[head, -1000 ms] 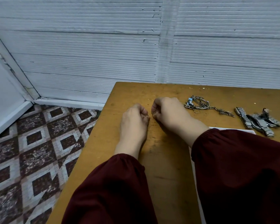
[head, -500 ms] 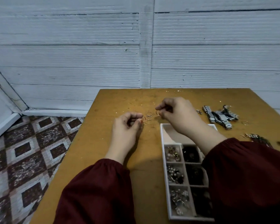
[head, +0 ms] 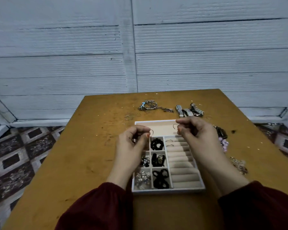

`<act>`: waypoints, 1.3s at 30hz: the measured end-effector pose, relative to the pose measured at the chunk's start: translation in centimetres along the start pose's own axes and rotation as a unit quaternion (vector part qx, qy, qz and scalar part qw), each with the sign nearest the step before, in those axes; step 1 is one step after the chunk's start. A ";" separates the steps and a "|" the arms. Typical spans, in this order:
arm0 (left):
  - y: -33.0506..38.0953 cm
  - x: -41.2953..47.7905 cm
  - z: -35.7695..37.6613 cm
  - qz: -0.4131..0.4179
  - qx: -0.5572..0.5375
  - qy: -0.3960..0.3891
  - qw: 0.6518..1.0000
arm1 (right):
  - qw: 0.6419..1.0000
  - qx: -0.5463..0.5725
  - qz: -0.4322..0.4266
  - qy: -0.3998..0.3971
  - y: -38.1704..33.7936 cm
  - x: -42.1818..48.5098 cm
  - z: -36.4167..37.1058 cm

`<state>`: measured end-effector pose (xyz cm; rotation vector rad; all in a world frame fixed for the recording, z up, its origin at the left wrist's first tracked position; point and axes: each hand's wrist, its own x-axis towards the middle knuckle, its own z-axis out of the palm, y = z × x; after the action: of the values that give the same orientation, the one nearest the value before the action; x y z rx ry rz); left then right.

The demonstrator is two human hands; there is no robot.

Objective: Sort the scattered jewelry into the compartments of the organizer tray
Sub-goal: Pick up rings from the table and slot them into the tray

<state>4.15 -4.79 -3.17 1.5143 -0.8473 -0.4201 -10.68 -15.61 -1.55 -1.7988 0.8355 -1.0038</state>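
left hand pinches a thin ring; right hand pinches a second ring. both over far end of tray. loose rings and watches lie beyond on table.

Both hands hover over the organizer tray — the left hand and right hand each pinch a thin ring.

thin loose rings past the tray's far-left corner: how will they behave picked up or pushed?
The loose rings look like thin wire: probably very light, stiff. They lie flat on the table, so likely slide when pushed and resist pinching. On edge, they may roll.
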 end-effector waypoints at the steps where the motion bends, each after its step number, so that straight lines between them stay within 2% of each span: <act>1: 0.4 -0.3 0.4 0.023 0.019 -0.003 1.000 | 1.000 0.011 0.005 0.010 0.3 -0.7 -0.4; 8: 0.7 -2.3 3.4 0.085 0.158 -0.012 0.984 | 0.998 -0.009 0.023 0.064 3.8 -3.0 -2.0; 14: 1.5 -3.5 4.3 0.103 0.228 0.004 0.968 | 0.997 -0.034 0.038 0.062 5.5 -2.5 -1.8; 25: 1.3 -3.3 4.3 0.122 0.234 0.023 0.964 | 0.993 -0.115 0.002 0.022 5.2 -1.7 -1.3; 39: 1.2 -3.3 4.4 0.121 0.229 0.024 0.966 | 0.989 -0.144 -0.008 0.013 3.6 -2.3 -1.6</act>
<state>-1.44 -5.37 -3.36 1.8028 -1.1288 -0.0013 -13.53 -15.60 -5.02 -2.0406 1.0258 -0.9554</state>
